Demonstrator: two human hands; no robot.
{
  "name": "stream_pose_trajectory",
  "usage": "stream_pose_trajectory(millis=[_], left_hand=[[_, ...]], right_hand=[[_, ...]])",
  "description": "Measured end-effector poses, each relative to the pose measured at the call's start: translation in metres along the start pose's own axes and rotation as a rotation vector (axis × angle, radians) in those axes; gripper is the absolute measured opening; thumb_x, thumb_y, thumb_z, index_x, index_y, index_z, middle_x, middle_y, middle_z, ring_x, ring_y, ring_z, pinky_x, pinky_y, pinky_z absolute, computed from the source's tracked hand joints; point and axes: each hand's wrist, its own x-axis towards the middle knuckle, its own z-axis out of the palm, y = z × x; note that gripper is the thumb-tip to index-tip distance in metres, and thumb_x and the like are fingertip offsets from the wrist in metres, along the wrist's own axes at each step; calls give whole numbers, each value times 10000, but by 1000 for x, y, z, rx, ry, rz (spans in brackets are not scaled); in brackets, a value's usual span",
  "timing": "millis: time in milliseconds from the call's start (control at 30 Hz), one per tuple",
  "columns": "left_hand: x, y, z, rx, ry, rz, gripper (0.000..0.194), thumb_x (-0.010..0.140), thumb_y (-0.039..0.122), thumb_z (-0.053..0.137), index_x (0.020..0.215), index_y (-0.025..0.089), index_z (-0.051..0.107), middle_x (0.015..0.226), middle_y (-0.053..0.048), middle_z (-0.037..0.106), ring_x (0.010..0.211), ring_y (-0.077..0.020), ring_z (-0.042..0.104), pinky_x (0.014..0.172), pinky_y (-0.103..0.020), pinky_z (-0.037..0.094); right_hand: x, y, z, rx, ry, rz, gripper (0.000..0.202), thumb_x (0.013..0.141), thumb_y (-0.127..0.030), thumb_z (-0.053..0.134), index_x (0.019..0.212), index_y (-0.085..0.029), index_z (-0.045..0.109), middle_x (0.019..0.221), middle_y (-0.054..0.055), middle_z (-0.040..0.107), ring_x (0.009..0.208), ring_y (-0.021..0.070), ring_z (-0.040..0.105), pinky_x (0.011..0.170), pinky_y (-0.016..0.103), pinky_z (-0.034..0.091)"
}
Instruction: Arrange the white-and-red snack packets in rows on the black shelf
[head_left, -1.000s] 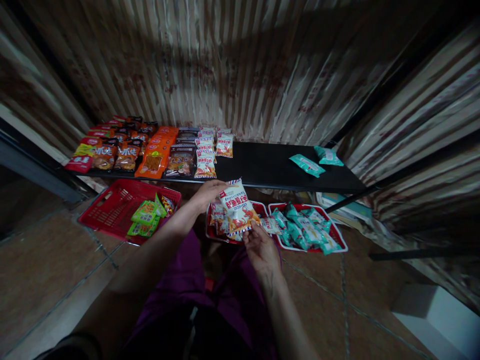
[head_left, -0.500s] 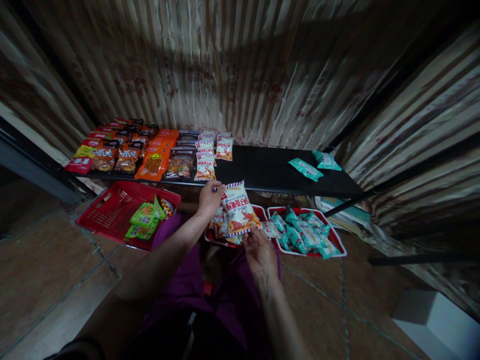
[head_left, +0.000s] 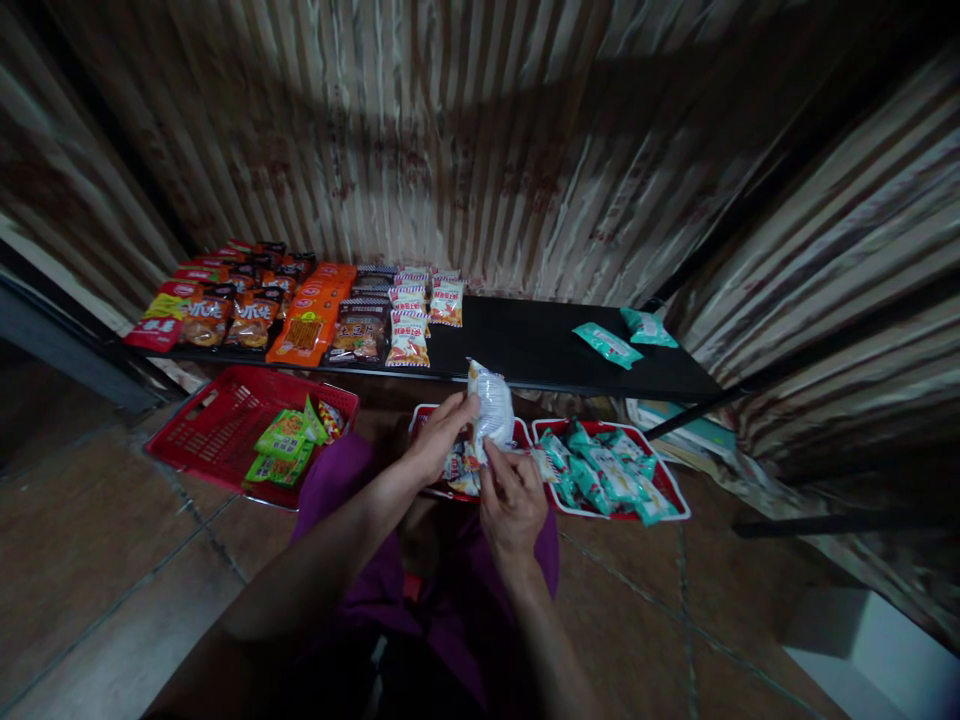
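A white snack bag (head_left: 493,408) is held up between both hands, its plain back side showing, above the middle red basket (head_left: 421,412). My left hand (head_left: 442,435) grips its left edge, and my right hand (head_left: 514,497) pinches its lower end. Beneath the hands, that basket holds more snack bags, partly covered. White-and-orange bags (head_left: 409,338) of similar look stand in two columns on the black shelf (head_left: 510,345), beside dark bags (head_left: 360,330) and orange bags (head_left: 304,325).
Two teal bags (head_left: 607,344) lie on the shelf's right part. A right basket (head_left: 679,495) holds several teal bags; a left red basket (head_left: 202,435) holds green packets (head_left: 285,435). Black posts frame the shelf, and a white box (head_left: 892,640) sits at lower right.
The held bag has been turned from its printed front to its back, slightly to the right. My left hand has moved right and down; my right hand's fingers have curled in.
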Motion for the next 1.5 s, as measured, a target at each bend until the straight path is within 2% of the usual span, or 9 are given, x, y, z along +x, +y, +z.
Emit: stream_pose_trajectory(millis=[200, 400, 567, 667, 800, 967, 1100, 1300, 1500], left_hand=[[-10, -9, 1, -154, -7, -70, 598, 579, 221, 749, 1134, 207, 527, 976, -39, 651, 859, -160, 597, 815, -284, 443], [-8, -13, -16, -122, 25, -60, 651, 567, 111, 683, 1185, 222, 511, 1086, -38, 636, 952, -181, 587, 854, -294, 438], [-12, -20, -28, -95, -110, -73, 700, 600, 128, 706, 1253, 218, 474, 1204, -64, 589, 1056, -214, 560, 912, -329, 420], [-14, -23, -31, -80, -155, -93, 781, 580, 163, 749, 1296, 225, 442, 1224, -72, 579, 1080, -230, 552, 936, -349, 405], [-16, -21, -34, -48, -176, -110, 819, 560, 187, 776, 1305, 230, 438, 1211, -70, 587, 1078, -232, 552, 936, -347, 399], [-19, -16, -38, -35, -201, -110, 760, 577, 189, 770, 1274, 240, 472, 1203, -59, 592, 1089, -230, 547, 939, -337, 395], [-21, -18, -40, -51, -221, -106, 744, 579, 193, 773, 1262, 245, 482, 1198, -52, 590, 1080, -226, 551, 941, -341, 395], [-21, -18, -38, -134, -222, -94, 667, 608, 259, 776, 1217, 225, 506, 1165, -64, 601, 1046, -214, 567, 932, -342, 402], [-24, -18, -39, -144, -217, -100, 644, 614, 262, 780, 1198, 207, 514, 1134, -74, 618, 1006, -203, 587, 916, -333, 414]], right_hand=[[-8, -1, 6, -268, -120, -221, 312, 827, -176, 505, 1082, -278, 654, 804, 69, 618, 777, 209, 535, 706, 353, 444], [10, -8, -7, -98, -296, -289, 302, 832, -194, 504, 1084, -284, 645, 853, 48, 665, 800, 197, 574, 756, 347, 451], [74, -14, -21, -81, -147, -148, 282, 849, -293, 498, 1081, -266, 656, 966, 69, 664, 916, 219, 563, 844, 374, 418], [115, -14, -20, 12, -322, -116, 213, 788, -325, 592, 962, -284, 706, 964, 46, 676, 964, 221, 561, 876, 367, 403], [144, -14, -16, 138, -562, 19, 185, 663, -329, 718, 836, -265, 736, 783, 20, 678, 778, 182, 587, 751, 314, 428], [152, -19, -14, 278, -703, 182, 196, 544, -338, 781, 692, -220, 734, 701, -2, 643, 655, 133, 572, 603, 248, 425], [149, -17, -8, 393, -806, 316, 242, 576, -394, 747, 668, -174, 707, 607, -10, 633, 541, 107, 530, 507, 222, 392], [146, -6, 3, 423, -608, 233, 185, 635, -352, 703, 662, -173, 666, 593, -34, 599, 551, 91, 484, 505, 200, 351], [144, -9, 4, 431, -625, 210, 163, 669, -333, 653, 725, -180, 663, 628, -32, 608, 573, 100, 500, 532, 212, 353]])
